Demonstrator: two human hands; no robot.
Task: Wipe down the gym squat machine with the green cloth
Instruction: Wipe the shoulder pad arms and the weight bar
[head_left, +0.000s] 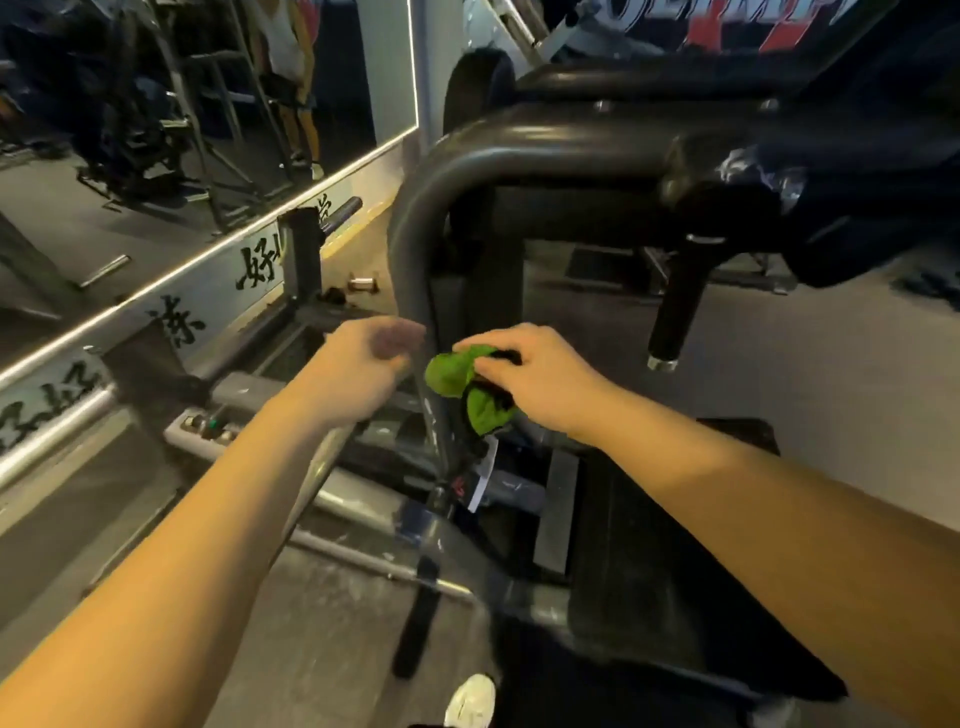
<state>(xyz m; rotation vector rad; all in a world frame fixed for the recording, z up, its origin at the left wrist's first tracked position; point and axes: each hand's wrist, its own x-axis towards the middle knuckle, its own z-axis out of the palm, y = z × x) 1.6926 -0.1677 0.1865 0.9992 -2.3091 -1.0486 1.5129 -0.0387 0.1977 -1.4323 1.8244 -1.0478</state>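
Note:
The squat machine's dark curved steel tube (415, 228) bends down from the top bar to the base in the middle of the view. My right hand (540, 379) grips the bunched green cloth (457, 382) and holds it against the right side of the tube's lower part. My left hand (371, 364) hangs just left of the same tube. It is blurred with its fingers curled, and I cannot tell whether it touches the tube or holds anything.
A black handle grip (675, 322) juts down at the right under the padded arm. A wall mirror (182, 130) with a lettered strip runs along the left. Weight pegs and the machine's base frame (363, 499) lie below my arms. A white shoe (470, 701) shows at the bottom.

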